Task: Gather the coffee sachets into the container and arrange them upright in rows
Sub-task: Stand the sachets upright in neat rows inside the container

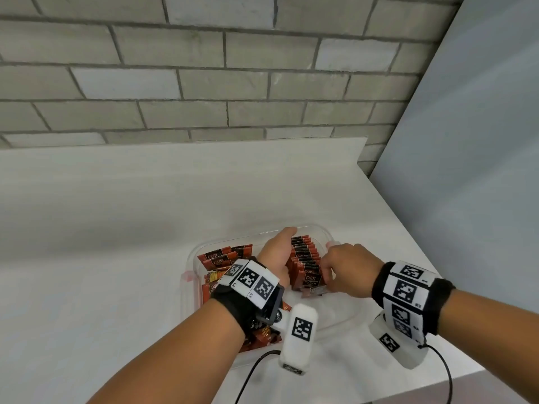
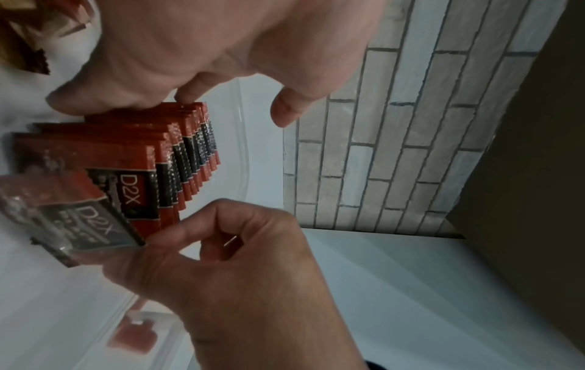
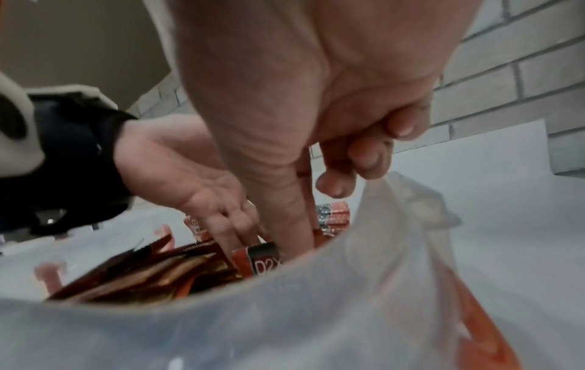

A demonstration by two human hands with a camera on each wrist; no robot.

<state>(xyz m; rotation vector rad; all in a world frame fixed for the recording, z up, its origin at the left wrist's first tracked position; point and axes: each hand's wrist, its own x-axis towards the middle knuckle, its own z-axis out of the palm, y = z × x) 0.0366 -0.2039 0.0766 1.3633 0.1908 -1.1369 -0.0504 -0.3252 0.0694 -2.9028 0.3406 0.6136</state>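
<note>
A clear plastic container (image 1: 318, 227) stands on the white table. Along its right side stands an upright row of red-and-black coffee sachets (image 1: 305, 254) (image 2: 190, 147). My left hand (image 1: 278, 252) (image 2: 190, 50) is inside the container, its straight fingers lying against the row's left edge, thumb apart. My right hand (image 1: 347, 266) (image 2: 237, 262) pinches the nearest sachet (image 1: 309, 279) (image 2: 91, 225) (image 3: 262, 259) between thumb and forefinger at the near end of the row. Several loose sachets (image 1: 220, 258) (image 3: 142, 278) lie flat in the container's left half, partly hidden by my left wrist.
A grey brick wall (image 1: 233, 83) rises behind the table and a grey panel (image 1: 466, 170) stands to the right. The table's right edge (image 1: 408, 228) runs close to the container. Orange-pink clips (image 1: 186, 277) (image 2: 132, 335) sit on the container's rim. A black cable (image 1: 253, 365) trails in front.
</note>
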